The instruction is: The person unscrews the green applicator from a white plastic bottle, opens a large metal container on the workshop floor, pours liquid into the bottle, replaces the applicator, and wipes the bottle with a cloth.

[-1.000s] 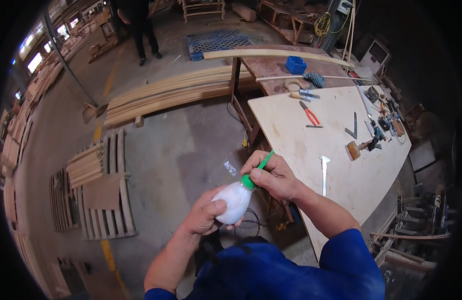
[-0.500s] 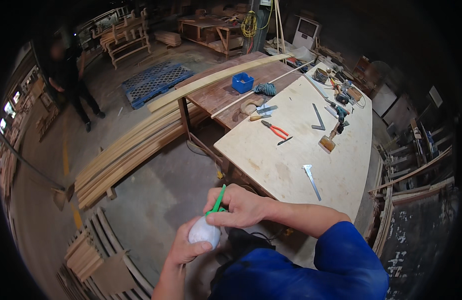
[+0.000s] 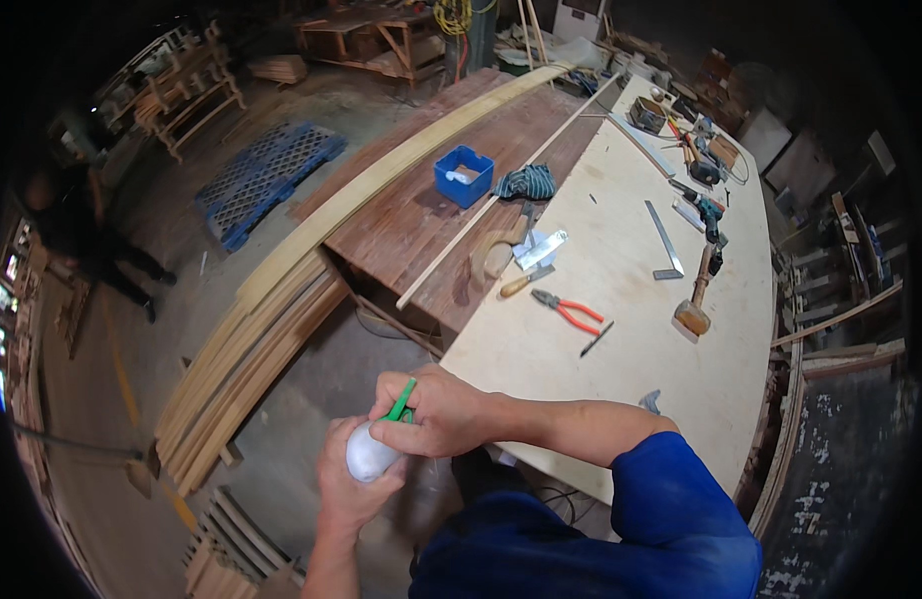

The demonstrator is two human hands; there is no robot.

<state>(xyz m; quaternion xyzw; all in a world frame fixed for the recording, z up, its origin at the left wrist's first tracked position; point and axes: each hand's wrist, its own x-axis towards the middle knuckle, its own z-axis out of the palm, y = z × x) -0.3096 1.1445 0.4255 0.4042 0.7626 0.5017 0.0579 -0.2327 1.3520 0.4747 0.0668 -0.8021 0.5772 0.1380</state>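
Note:
My left hand [image 3: 343, 483] wraps round a rounded white bottle [image 3: 369, 455], its thumb along the side. A green pointed nozzle [image 3: 402, 398] sticks up from the bottle's top. The fingers of my right hand [image 3: 439, 411] are closed round the nozzle's base, and its tip stands out above them. Both hands are together in front of my body, just off the table's near left corner. My right forearm crosses the near edge of the pale tabletop [image 3: 571, 359] and covers most of a metal caliper [image 3: 650, 401].
On the table lie red-handled pliers [image 3: 571, 309], a square [image 3: 664, 245], a mallet [image 3: 692, 317] and a drill [image 3: 708, 210]. Beyond sit a blue bin [image 3: 464, 178] and a striped cloth [image 3: 527, 183]. Long boards [image 3: 251, 369] are stacked at left; a person [image 3: 91, 230] stands farther off.
The view has shifted, bringing the table nearer. My hands sit slightly farther left and higher in the picture, still on the bottle and its nozzle. My right arm now covers most of the caliper.

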